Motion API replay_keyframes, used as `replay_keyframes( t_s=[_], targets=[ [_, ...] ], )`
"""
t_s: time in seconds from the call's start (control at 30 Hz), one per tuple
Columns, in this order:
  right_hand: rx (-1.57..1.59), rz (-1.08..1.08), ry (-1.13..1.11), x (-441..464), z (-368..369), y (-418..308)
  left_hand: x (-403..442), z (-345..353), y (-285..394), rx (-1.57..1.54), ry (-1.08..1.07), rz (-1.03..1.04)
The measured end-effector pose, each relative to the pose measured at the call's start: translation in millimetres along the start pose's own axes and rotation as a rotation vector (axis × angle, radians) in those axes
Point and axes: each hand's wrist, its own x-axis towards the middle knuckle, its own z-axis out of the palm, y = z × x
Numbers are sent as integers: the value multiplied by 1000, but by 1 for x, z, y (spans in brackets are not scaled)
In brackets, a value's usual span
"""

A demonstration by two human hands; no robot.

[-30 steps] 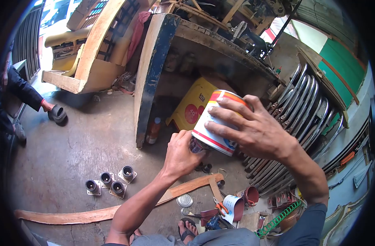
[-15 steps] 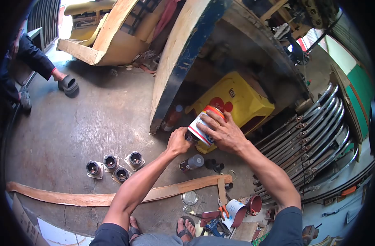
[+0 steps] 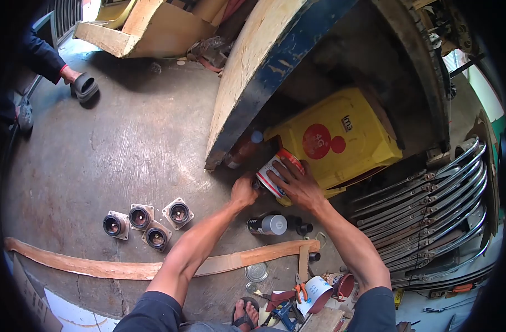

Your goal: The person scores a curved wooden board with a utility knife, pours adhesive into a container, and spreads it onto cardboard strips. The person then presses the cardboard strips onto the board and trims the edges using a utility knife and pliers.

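Observation:
My right hand (image 3: 298, 185) is wrapped round a white can with red and orange bands (image 3: 273, 176), which is tilted near the floor. My left hand (image 3: 244, 191) is closed at the can's lower left end, around a small dark object that is mostly hidden. Close below the hands, a spray can with a grey cap (image 3: 268, 224) lies on the floor beside small black cups (image 3: 303, 228). Behind the can are a bottle with a blue cap (image 3: 244, 149) and a yellow plastic stool (image 3: 333, 141) on its side.
Several square-based round fittings (image 3: 156, 236) stand on the floor at left. A long curved wooden strip (image 3: 114, 270) crosses below them. Stacked metal frames (image 3: 430, 213) are at right, a blue-edged wooden bench (image 3: 269, 72) above. Tools, including orange pliers (image 3: 301, 292), lie below. A person's foot (image 3: 84, 87) is upper left.
Both hands have lowered the white can toward the floor, in front of the yellow stool. The view has tilted downward, and the spray can beneath the hands has come into sight.

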Motion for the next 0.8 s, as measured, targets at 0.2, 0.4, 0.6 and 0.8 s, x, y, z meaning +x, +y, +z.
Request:
replay_keyframes(
  t_s=[0.2,0.4,0.6,0.8],
  targets=[
    [37,-74,33,15,2,-23,-23,-17,-17,23,169,93],
    [-23,-165,128,36,1,-44,-43,-45,-26,12,247,156],
    [15,-207,113,42,4,-63,-59,-58,-45,-2,236,175],
    [77,-255,93,48,0,-80,-82,-71,-44,-7,269,149]
  ],
)
